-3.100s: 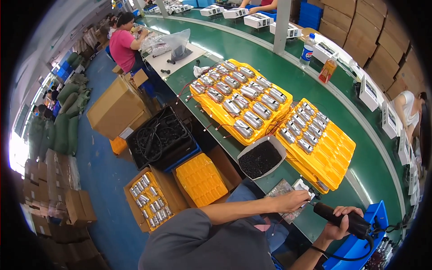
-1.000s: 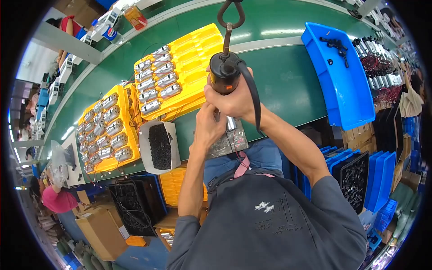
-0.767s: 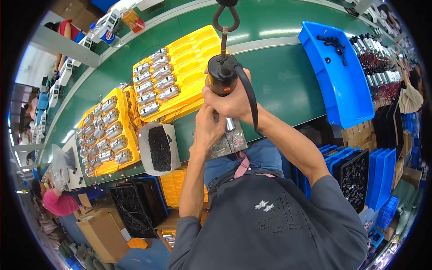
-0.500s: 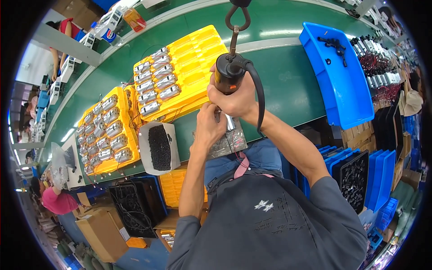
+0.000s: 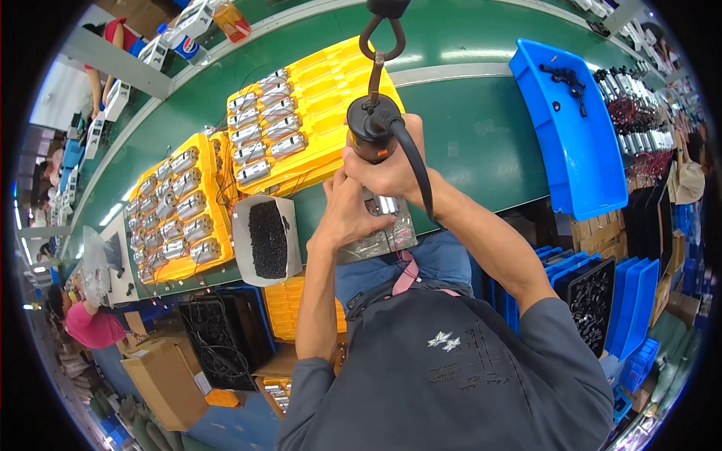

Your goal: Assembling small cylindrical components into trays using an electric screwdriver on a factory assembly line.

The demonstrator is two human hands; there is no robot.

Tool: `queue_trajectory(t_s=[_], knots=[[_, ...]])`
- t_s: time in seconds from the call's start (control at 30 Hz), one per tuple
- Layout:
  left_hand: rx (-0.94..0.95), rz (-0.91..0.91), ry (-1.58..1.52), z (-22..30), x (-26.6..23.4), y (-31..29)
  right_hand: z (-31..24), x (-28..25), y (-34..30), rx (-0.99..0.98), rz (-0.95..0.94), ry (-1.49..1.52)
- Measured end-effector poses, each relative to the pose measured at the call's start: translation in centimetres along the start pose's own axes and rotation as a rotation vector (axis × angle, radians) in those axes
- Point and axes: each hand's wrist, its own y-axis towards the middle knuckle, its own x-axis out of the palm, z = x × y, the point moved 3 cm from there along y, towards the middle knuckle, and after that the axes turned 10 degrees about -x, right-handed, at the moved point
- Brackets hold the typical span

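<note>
My right hand (image 5: 387,169) is wrapped round a black electric screwdriver (image 5: 374,134), which hangs upright from a metal hook. Its tip is hidden below the hand. Under it, at the near edge of the bench, lies a small silver motor (image 5: 386,204) with thin dark wires running toward me. My left hand (image 5: 347,214) grips the motor from the left, its thumb stretched along the near side; the other fingers are partly covered by my right hand. Beneath the motor is a clear plastic-covered pad (image 5: 402,234).
Left stand yellow trays (image 5: 331,98) of silver motors and a white box (image 5: 293,240) of small black parts. A blue bin (image 5: 560,150) with black pieces sits on the right of the green bench (image 5: 481,143). The screwdriver's cable (image 5: 416,161) loops over my right wrist.
My left hand has shifted its hold: the thumb now reaches right along the motor, where before the fingers were bunched by the screwdriver tip. My right hand keeps its grip.
</note>
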Motion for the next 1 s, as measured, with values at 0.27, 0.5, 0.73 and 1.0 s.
queue_trajectory(t_s=[0.27,0.5,0.73,1.0], knots=[[0.018,0.045,-0.224,-1.7,0.6,0.4,1.2,0.9,-0.3,0.068,-0.037,0.070],[0.030,0.094,-0.292,-1.7,-0.3,0.1,1.9,1.6,-0.8,-0.001,-0.128,0.020],[0.092,0.108,-0.236,-0.8,-0.2,0.2,1.8,1.1,-0.5,0.047,-0.100,0.101],[0.137,0.335,0.181,2.1,-1.6,-1.5,-0.8,-3.5,-1.8,0.067,0.130,0.323]])
